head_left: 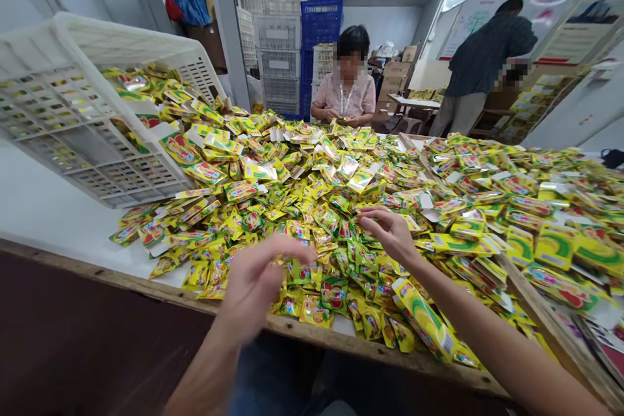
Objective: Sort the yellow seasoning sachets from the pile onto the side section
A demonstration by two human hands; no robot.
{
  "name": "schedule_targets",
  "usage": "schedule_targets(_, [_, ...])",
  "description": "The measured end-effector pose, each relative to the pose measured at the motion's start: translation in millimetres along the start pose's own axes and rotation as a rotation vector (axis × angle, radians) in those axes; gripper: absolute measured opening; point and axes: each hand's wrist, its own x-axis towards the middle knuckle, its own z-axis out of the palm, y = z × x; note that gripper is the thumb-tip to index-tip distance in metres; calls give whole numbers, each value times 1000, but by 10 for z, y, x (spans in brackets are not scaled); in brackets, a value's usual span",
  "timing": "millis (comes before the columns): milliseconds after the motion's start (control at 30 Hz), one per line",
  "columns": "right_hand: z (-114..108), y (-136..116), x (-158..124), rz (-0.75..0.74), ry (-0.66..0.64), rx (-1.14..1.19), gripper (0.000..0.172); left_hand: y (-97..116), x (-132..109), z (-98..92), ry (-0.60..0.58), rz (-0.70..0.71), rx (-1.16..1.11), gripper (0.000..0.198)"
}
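A large heap of small yellow and green sachets [334, 292] lies mixed with flat yellow cartons [423, 318] on the table in front of me. My left hand [260, 279] hovers over the near left part of the heap, blurred; its fingers reach to the right, the thumb is apart, and nothing shows in them. Farther in, my right hand [387, 231] is among the sachets near the middle, thumb and fingertips close together. A small reddish bit shows at those fingertips, too small to name.
A white plastic crate [92, 162] tips toward the heap on the left, spilling cartons. A wooden strip [531, 305] divides the table on the right, with more cartons beyond. One person [344, 94] sits across; another [482, 58] stands behind. Stacked crates [277, 45] stand at the back.
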Motion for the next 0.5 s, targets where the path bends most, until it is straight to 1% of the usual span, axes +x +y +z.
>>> schedule_targets(67, [12, -38, -24, 43, 1, 36, 28, -123, 239, 104, -104, -29, 147, 29])
schedule_targets(100, [29, -51, -37, 74, 2, 52, 28, -183, 322, 166, -152, -54, 225, 30])
schedule_targets(133, [50, -59, -52, 115, 2, 70, 32, -238, 381, 227, -184, -74, 283, 34])
schedule_targets(233, [108, -69, -106, 274, -23, 146, 62, -335, 438, 357, -216, -96, 359, 49])
schedule_targets(267, [120, -72, -124, 328, -32, 189, 67, -342, 438, 372, -213, -93, 361, 51])
schedule_targets(300, [129, -79, -141, 368, -36, 242, 66, -338, 435, 373, -203, -89, 356, 51])
schedule_targets(333, [136, -90, -158, 395, -35, 299, 62, -326, 430, 363, -189, -88, 342, 50])
schedule_targets(433, [154, -161, -208, 425, -31, 425, 41, -252, 384, 318, -129, -115, 253, 39])
schedule_targets(500, [180, -230, -248, 426, -60, 465, 32, -174, 293, 326, -109, -149, 175, 28])
